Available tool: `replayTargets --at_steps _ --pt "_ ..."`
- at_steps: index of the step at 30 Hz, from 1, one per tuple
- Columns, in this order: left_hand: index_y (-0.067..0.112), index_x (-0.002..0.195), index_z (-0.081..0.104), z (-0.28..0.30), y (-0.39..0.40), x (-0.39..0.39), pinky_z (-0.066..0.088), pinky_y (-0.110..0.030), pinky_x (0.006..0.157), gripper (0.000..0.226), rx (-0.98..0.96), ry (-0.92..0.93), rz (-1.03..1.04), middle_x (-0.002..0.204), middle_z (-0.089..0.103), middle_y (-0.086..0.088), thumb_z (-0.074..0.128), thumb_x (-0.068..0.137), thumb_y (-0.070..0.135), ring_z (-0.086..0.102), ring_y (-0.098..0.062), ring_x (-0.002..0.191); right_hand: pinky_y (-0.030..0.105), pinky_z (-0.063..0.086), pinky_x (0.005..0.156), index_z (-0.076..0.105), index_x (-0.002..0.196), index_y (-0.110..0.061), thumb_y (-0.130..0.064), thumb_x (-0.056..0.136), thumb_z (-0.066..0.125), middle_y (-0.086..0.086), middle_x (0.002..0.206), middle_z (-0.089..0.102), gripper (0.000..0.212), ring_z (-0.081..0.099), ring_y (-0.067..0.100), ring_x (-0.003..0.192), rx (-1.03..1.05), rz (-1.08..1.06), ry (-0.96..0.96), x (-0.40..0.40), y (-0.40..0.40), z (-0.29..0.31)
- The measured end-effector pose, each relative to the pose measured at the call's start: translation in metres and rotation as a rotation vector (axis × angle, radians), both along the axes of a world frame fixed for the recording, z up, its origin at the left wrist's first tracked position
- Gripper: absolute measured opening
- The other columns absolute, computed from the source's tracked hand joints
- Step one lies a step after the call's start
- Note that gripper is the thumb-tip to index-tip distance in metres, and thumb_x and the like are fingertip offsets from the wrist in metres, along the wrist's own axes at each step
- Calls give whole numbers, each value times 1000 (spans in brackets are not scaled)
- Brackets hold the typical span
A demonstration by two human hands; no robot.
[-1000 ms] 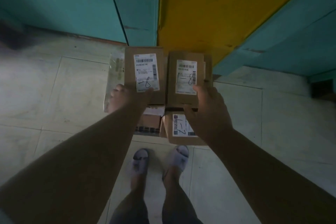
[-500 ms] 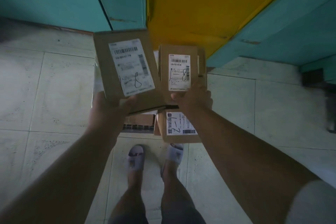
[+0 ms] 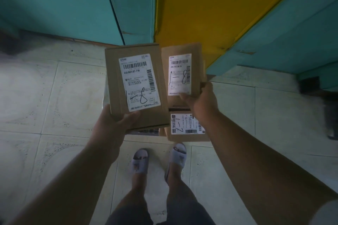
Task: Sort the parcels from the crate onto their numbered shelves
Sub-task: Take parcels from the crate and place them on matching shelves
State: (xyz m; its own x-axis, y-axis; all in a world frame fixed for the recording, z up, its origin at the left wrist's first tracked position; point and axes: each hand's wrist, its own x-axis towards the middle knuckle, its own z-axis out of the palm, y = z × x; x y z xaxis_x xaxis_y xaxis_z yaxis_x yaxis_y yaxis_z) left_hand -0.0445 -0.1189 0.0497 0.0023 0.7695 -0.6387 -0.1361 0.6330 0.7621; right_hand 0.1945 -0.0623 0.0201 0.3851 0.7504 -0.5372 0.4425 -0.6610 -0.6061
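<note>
My left hand [image 3: 113,124] grips the near edge of a flat brown cardboard parcel [image 3: 115,78], lifted and tilted, its white label marked "1-8". My right hand [image 3: 203,99] holds a second, narrower brown parcel [image 3: 196,60] by its near right corner; its label also reads "1-8". Below both, on the floor, lies another cardboard parcel [image 3: 186,137] with a label marked "1-7". A further parcel beneath the left one shows only as a dark sliver.
Teal panels [image 3: 73,5] and a yellow panel [image 3: 201,5] rise straight ahead. Pale floor tiles [image 3: 45,97] spread to both sides. My feet in grey slides [image 3: 140,162] stand just behind the parcels. A dark blurred object [image 3: 329,115] sits at the right edge.
Both "1-8" parcels have risen off the pile. The left one has come nearer the camera and tilted. The right hand has slid to its parcel's right corner.
</note>
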Motion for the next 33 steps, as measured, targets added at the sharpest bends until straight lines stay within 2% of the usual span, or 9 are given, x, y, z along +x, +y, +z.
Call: replayTargets --at_steps 3,6,8,11,17,20,23,28,33 --pt "18 122 56 50 -11 2 60 -40 81 55 39 -71 -57 113 73 -5 82 73 19 70 -23 104 34 54 93 44 125 -17 -26 80 83 6 130 66 60 67 26 115 72 -36 83 12 -33 53" --pt "19 120 57 96 -28 8 61 -41 80 53 73 -120 -101 110 74 -3 80 72 14 71 -24 102 47 61 87 43 120 -22 -23 77 85 7 124 68 60 70 25 107 141 -122 143 29 -69 104" --pt "19 121 58 120 -39 17 58 -48 86 54 97 -139 -171 114 73 -4 79 72 13 70 -25 105 39 63 78 43 118 -23 -21 78 85 0 114 66 58 70 20 99 202 -217 160 45 -98 138" --pt "22 117 63 149 -53 44 61 -45 79 55 125 -147 -263 112 74 -3 83 67 8 71 -26 103 21 57 58 46 115 -22 -20 77 86 -10 101 66 55 68 9 86 327 -389 148 71 -152 181" --pt "35 119 65 202 -84 131 51 -55 96 58 220 -144 -499 117 73 4 88 67 24 68 -24 110 27 60 65 48 119 -23 -21 77 86 -9 106 67 56 69 12 91 461 -644 155 145 -260 243" --pt "48 109 66 219 -106 191 50 -52 97 50 297 -110 -587 118 72 7 86 66 32 67 -21 111 28 58 64 47 120 -24 -21 79 84 -8 107 67 55 70 14 92 533 -755 162 198 -315 263" --pt "39 112 66 225 -136 270 51 -49 95 41 342 -82 -639 111 74 9 81 78 25 68 -20 108 34 57 67 49 122 -22 -20 79 84 -2 110 70 55 71 21 94 604 -872 166 266 -378 274" --pt "29 102 67 228 -202 424 55 -40 82 32 397 -82 -752 98 77 9 80 79 12 71 -21 96 28 54 61 52 119 -19 -16 80 82 -3 102 75 50 75 15 81 698 -954 148 377 -489 302" --pt "25 106 64 233 -261 549 58 -39 68 44 441 -13 -805 98 75 3 84 67 25 71 -19 88 27 53 57 53 114 -20 -11 82 79 -8 96 77 42 75 14 77 773 -993 152 465 -565 328"
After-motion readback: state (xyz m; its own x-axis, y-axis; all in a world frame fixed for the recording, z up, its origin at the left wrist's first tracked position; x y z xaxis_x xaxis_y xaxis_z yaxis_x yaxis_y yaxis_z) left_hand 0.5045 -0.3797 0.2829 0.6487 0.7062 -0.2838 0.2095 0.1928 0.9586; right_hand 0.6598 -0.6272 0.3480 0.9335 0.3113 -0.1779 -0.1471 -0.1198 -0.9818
